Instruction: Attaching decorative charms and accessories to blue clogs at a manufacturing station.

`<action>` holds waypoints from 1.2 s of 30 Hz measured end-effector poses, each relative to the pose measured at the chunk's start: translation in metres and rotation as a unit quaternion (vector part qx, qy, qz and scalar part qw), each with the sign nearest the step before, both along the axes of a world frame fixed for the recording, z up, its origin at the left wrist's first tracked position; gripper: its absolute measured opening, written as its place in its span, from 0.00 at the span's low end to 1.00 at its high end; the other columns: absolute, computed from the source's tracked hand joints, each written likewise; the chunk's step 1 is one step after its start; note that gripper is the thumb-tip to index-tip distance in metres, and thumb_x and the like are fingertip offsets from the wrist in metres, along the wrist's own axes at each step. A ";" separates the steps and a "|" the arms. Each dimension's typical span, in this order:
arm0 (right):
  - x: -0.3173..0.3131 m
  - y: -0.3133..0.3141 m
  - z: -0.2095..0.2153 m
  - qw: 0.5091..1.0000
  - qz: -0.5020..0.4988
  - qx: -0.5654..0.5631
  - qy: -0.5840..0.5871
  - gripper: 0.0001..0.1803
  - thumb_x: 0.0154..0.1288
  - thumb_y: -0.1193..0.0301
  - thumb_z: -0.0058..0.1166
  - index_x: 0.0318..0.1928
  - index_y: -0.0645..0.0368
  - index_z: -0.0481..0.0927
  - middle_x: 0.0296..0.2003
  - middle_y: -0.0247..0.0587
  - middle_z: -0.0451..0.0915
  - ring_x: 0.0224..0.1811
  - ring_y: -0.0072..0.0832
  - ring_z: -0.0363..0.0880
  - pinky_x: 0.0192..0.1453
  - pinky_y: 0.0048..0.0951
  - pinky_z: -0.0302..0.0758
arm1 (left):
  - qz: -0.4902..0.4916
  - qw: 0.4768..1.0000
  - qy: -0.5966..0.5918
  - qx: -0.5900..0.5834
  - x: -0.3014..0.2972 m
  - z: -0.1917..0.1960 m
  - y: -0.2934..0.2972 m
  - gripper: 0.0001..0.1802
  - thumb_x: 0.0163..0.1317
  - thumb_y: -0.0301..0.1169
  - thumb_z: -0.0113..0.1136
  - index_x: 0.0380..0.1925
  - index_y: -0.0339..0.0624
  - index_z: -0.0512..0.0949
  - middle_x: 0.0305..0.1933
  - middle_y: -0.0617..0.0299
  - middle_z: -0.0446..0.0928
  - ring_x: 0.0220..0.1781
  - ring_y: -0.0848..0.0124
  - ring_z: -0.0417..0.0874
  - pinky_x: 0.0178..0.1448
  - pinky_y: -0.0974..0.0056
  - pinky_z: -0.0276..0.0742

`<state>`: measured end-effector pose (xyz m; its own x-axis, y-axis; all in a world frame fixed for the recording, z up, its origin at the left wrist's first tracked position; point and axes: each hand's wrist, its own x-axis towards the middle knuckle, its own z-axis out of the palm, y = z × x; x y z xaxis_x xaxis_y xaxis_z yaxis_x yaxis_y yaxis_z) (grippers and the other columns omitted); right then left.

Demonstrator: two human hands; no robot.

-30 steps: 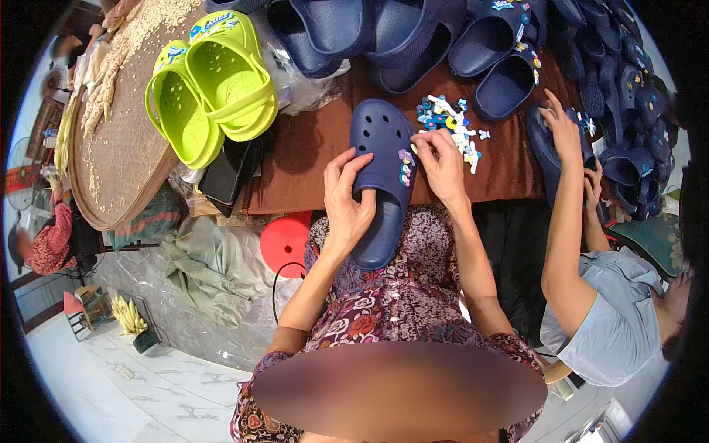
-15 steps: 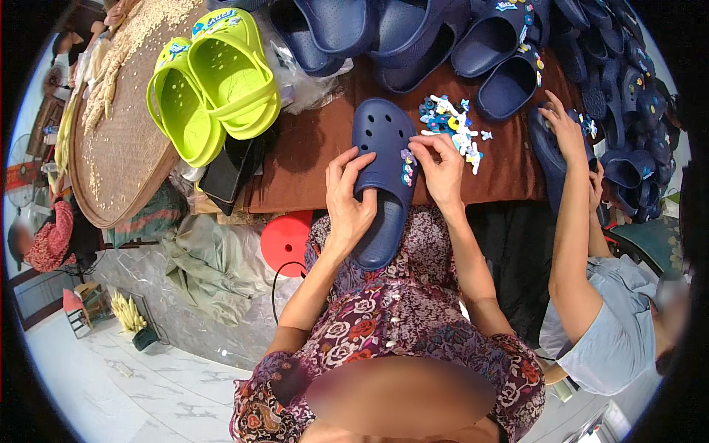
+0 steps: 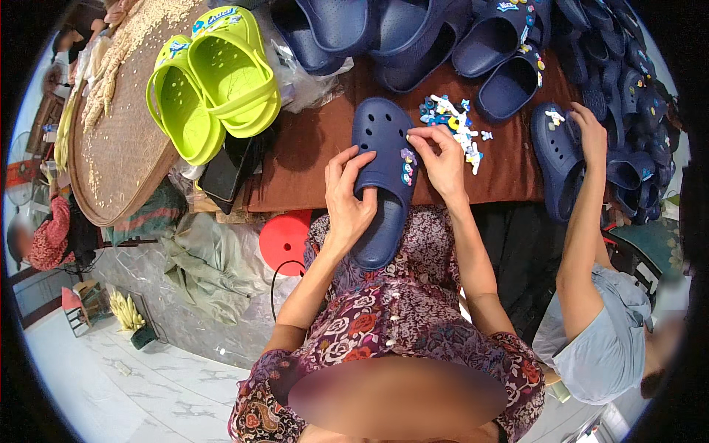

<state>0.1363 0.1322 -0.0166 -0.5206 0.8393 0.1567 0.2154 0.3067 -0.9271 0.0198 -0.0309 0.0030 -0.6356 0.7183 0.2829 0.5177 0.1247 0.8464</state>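
While the left hand (image 3: pixel 347 203) grips a smooth navy foam clog (image 3: pixel 384 177) punched with round holes, right hand (image 3: pixel 442 159) fingertips pinch small colourful charms (image 3: pixel 406 167) at its edge.

Clog (image 3: pixel 384 177) on table edge (image 3: pixel 310 170), between left hand (image 3: pixel 347 203) and right hand (image 3: pixel 443 162). Charm pile (image 3: pixel 454 125) behind right hand. Clog pair (image 3: pixel 214 81) far left; co-worker's hand (image 3: pixel 591 133) right.

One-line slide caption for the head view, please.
Left hand grips a navy clog while right hand presses a charm onto it, beside a pile of charms.
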 end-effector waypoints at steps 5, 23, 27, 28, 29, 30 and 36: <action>-0.009 0.008 -0.005 0.998 0.013 -0.047 0.036 0.07 0.64 0.75 0.68 0.42 0.62 0.88 0.38 0.34 0.83 0.37 0.19 0.82 0.41 0.21 0.77 | 0.003 1.000 0.007 0.000 0.001 0.001 0.001 0.25 0.53 0.15 0.58 0.53 0.42 0.82 0.60 0.47 0.75 0.64 0.50 0.77 0.68 0.54 0.72; -0.016 0.018 -0.009 0.979 0.055 -0.181 0.080 0.10 0.65 0.75 0.67 0.46 0.64 0.87 0.38 0.34 0.87 0.38 0.17 0.82 0.46 0.20 0.79 | 0.004 1.000 0.017 0.006 0.000 -0.003 0.002 0.26 0.52 0.15 0.58 0.53 0.42 0.81 0.60 0.47 0.75 0.64 0.49 0.76 0.68 0.53 0.72; -0.011 0.018 -0.004 0.980 0.064 -0.183 0.047 0.11 0.66 0.75 0.67 0.47 0.64 0.87 0.36 0.34 0.87 0.38 0.16 0.82 0.46 0.20 0.79 | 0.002 1.000 0.018 0.008 0.000 -0.003 0.001 0.26 0.52 0.15 0.58 0.53 0.42 0.82 0.60 0.47 0.75 0.64 0.49 0.76 0.68 0.53 0.73; -0.011 0.019 -0.003 0.979 0.063 -0.184 0.054 0.11 0.66 0.74 0.67 0.47 0.64 0.87 0.36 0.34 0.87 0.38 0.17 0.82 0.46 0.20 0.79 | 0.004 1.000 0.021 0.008 0.000 -0.003 0.001 0.26 0.52 0.15 0.58 0.53 0.43 0.82 0.60 0.47 0.75 0.64 0.49 0.76 0.68 0.53 0.73; -0.011 0.020 -0.003 0.979 0.064 -0.184 0.055 0.11 0.66 0.74 0.67 0.47 0.64 0.87 0.36 0.34 0.87 0.38 0.17 0.82 0.46 0.20 0.79 | 0.004 1.000 0.022 0.008 0.000 -0.004 0.001 0.26 0.52 0.15 0.58 0.53 0.43 0.82 0.60 0.47 0.75 0.64 0.49 0.76 0.68 0.53 0.73; -0.010 0.021 -0.002 0.980 0.068 -0.182 0.051 0.10 0.66 0.74 0.66 0.47 0.64 0.87 0.36 0.34 0.87 0.38 0.17 0.82 0.47 0.20 0.78 | 0.005 1.000 0.021 0.007 0.000 -0.004 0.001 0.26 0.52 0.15 0.58 0.53 0.43 0.82 0.60 0.47 0.75 0.64 0.49 0.77 0.68 0.53 0.73; -0.010 0.029 -0.009 0.978 0.090 -0.188 0.010 0.11 0.66 0.74 0.67 0.47 0.64 0.86 0.40 0.34 0.86 0.44 0.20 0.82 0.49 0.22 0.79 | 0.007 1.000 0.016 0.005 -0.001 -0.002 0.002 0.25 0.53 0.14 0.57 0.52 0.42 0.83 0.59 0.47 0.77 0.63 0.50 0.78 0.67 0.55 0.74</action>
<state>0.1266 0.1614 -0.0252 -0.6645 0.7353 -0.1336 0.1696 -0.0257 -0.9852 0.0191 -0.0289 0.0005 -0.6360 0.7067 0.3098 0.5427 0.1243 0.8307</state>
